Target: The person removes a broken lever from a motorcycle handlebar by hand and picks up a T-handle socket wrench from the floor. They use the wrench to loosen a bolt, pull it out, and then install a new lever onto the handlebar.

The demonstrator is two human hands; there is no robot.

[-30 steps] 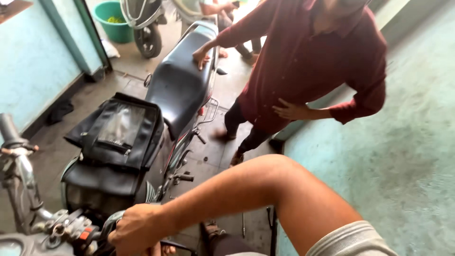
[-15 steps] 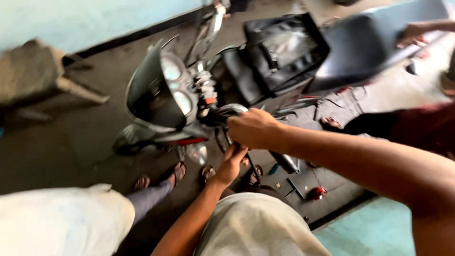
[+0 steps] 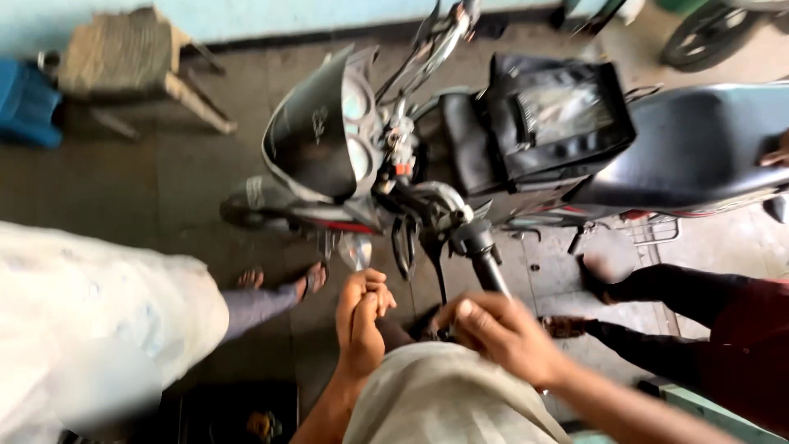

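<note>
right hand dropped off handlebar grip — fingers loose | left hand curled — contents unclear | black tank bag

Tank bag on motorcycle, between headlight cowl and seat.

- One head-worn view only, looking steeply down from above.
- Faces the motorcycle front and handlebar, floor behind.
- Close over both hands at bottom edge; nothing shared with another view.
</note>
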